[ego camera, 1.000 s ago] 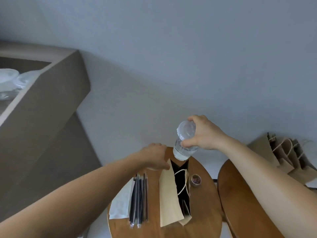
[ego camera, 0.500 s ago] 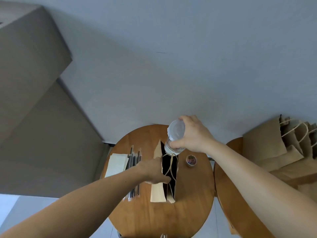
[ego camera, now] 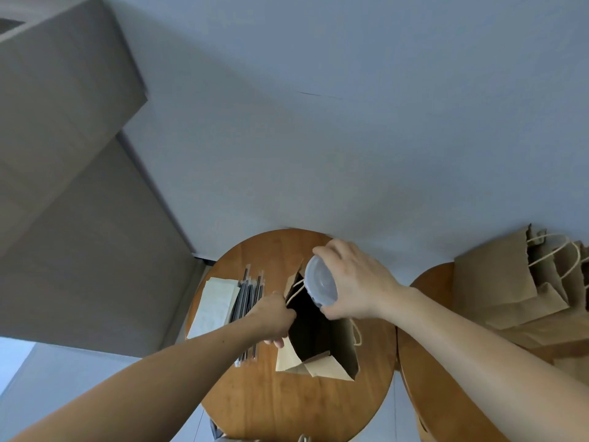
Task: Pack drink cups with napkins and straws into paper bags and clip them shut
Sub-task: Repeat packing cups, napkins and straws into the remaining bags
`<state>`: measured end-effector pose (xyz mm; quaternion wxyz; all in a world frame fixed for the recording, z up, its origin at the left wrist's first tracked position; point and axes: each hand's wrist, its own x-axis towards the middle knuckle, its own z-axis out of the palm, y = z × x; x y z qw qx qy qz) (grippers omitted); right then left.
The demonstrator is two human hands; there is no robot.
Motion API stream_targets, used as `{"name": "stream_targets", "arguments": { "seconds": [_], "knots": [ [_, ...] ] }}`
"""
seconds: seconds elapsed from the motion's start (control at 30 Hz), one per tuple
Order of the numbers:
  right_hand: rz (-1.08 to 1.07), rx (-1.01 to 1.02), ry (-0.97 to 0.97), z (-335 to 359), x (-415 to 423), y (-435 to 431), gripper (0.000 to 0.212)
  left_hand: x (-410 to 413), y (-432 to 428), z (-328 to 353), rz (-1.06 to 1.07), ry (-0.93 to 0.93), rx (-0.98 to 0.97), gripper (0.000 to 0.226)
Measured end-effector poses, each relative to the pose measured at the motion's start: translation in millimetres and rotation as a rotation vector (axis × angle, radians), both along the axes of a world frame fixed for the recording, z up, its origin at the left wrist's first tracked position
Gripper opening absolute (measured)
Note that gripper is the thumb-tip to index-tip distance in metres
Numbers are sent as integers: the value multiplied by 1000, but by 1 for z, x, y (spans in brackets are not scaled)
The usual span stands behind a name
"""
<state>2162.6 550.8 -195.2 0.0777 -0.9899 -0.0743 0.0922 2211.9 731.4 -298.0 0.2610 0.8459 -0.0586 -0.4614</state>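
Right hand grips a lidded cup over an open bag on the table; left hand pinches the bag's rim.

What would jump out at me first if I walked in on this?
The right hand holding a clear lidded cup over the mouth of an open brown paper bag, whose edge the left hand grips, on a round wooden table. Left of the bag lie black straws and white napkins; spare paper bags are piled on a second table at the right.
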Motion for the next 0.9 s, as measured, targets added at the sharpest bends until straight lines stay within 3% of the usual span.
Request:
{"name": "stream_targets", "arguments": {
  "seconds": [0.2, 0.43, 0.57, 0.9],
  "knots": [
    [268, -87, 24, -8, -8, 6, 93, 7, 15, 4, 155, 68, -38, 17],
    [434, -93, 108, -34, -22, 4, 92, 11, 21, -5, 232, 118, -55, 17],
    [261, 10, 181, -50, -30, 0, 96, 11, 24, -10, 250, 164, -57, 22],
    [-238, 43, 432, -126, 0, 30, 95, 8, 34, -22, 210, 124, -57, 17]
  ]
}}
